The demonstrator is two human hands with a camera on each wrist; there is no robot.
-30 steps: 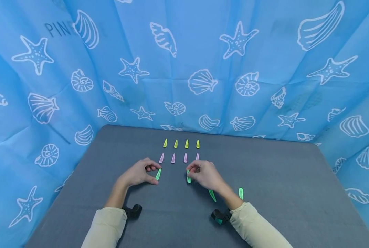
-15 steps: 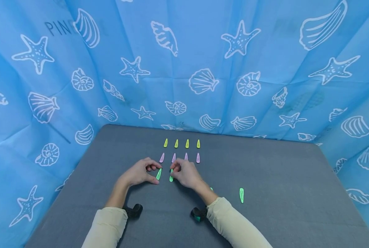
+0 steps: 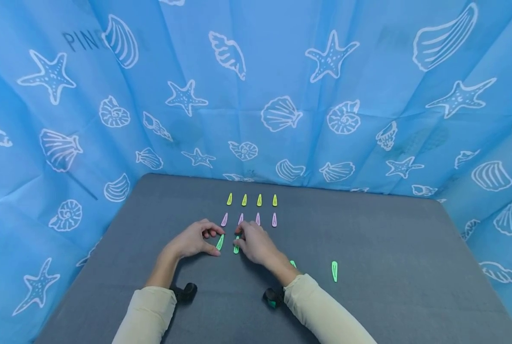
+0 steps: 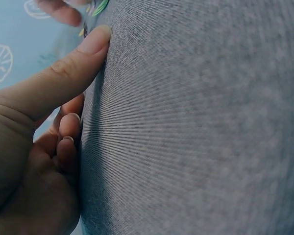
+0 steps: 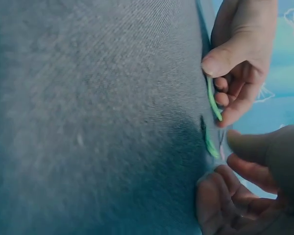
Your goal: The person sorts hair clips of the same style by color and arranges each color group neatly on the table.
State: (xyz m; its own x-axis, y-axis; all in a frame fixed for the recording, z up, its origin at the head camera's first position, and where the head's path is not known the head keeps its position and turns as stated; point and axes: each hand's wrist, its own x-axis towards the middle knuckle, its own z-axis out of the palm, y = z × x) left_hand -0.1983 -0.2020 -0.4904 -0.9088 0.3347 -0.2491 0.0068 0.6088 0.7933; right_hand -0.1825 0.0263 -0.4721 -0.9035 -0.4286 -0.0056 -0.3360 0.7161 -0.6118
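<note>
My left hand (image 3: 192,239) pinches a green snap hair clip (image 3: 220,242) end to end between thumb and forefinger, low on the grey table; in the right wrist view this green clip (image 5: 213,100) spans the two fingertips. Just to its right, a second green hair clip (image 3: 236,249) lies on the cloth, also seen as a green clip (image 5: 210,143) in the right wrist view. My right hand (image 3: 258,243) hovers over that second clip, thumb and fingers parted from it. The left wrist view shows my left thumb (image 4: 63,76) near the cloth.
Beyond the hands lie a row of several purple hair clips (image 3: 258,219) and a farther row of several yellow ones (image 3: 259,200). A green clip (image 3: 335,271) lies to the right; another green clip (image 3: 293,263) is partly hidden by my right forearm. A blue shell-patterned curtain (image 3: 256,95) borders the table.
My right hand has moved left with the second green hair clip, set it beside the first, and loosened its fingers from it. My left hand has stayed in place.
</note>
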